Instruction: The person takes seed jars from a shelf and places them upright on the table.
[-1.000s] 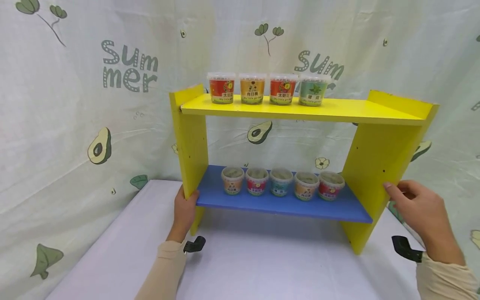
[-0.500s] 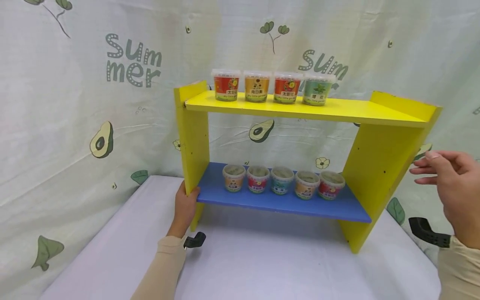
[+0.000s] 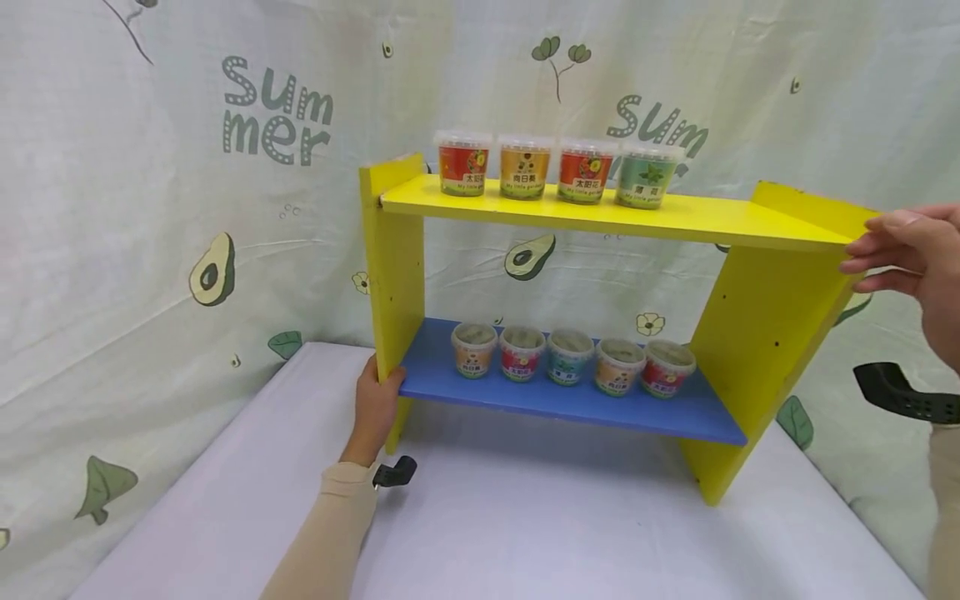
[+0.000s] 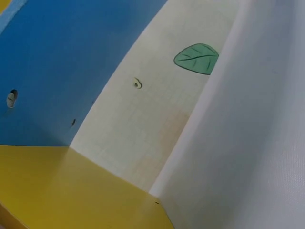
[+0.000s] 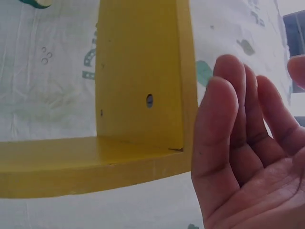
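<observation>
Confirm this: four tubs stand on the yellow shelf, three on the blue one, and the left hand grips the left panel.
One error: the head view shows five tubs on the blue shelf, not three. The rest is right: four tubs on the yellow shelf, left hand gripping the left panel.

Right of four round plastic tubs with coloured labels [image 3: 524, 172], the flat yellow top board [image 3: 738, 217] offers free room. Below, upright yellow side panels [image 3: 761, 325] block left and right; from the near side, five round labelled tubs [image 3: 566, 365] obstruct the blue lower board [image 3: 525, 401].
</observation>
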Motion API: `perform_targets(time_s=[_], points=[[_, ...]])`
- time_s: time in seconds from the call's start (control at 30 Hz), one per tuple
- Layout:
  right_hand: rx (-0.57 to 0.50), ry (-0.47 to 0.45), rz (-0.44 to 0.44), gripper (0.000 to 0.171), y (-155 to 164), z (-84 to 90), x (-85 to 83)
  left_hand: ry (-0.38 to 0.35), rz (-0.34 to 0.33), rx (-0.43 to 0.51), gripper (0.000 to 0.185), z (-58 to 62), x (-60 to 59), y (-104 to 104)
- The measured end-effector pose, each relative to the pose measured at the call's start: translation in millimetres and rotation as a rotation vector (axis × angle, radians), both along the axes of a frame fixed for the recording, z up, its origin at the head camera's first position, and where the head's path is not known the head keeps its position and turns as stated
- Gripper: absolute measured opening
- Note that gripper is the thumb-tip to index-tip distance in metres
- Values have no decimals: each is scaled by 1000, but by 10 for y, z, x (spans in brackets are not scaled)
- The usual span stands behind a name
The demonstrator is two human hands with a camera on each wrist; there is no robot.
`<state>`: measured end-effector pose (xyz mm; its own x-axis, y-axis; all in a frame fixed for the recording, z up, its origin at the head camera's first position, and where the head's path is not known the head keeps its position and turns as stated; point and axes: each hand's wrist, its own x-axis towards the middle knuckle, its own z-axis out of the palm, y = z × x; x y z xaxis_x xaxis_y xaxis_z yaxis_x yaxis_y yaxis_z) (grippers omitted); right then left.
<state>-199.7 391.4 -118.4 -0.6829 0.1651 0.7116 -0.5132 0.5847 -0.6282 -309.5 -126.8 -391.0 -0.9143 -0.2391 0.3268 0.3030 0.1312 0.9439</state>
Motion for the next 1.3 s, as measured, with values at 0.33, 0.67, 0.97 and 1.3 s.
perform_targets(time_s=[0.33, 0.67, 0.97, 1.3], points=[[-4, -274, 357, 19, 127, 550, -339, 2, 3, 14, 47, 64, -7, 9], [-148, -539, 550, 23, 40, 964, -565, 35, 8, 42, 48, 110, -50, 23], [-134, -758, 635, 34, -188, 1050, -852, 12, 2, 34, 46, 17, -27, 8], [126, -836, 566, 54, -481, 1130, -926, 35, 13, 22, 45, -6, 76, 36]])
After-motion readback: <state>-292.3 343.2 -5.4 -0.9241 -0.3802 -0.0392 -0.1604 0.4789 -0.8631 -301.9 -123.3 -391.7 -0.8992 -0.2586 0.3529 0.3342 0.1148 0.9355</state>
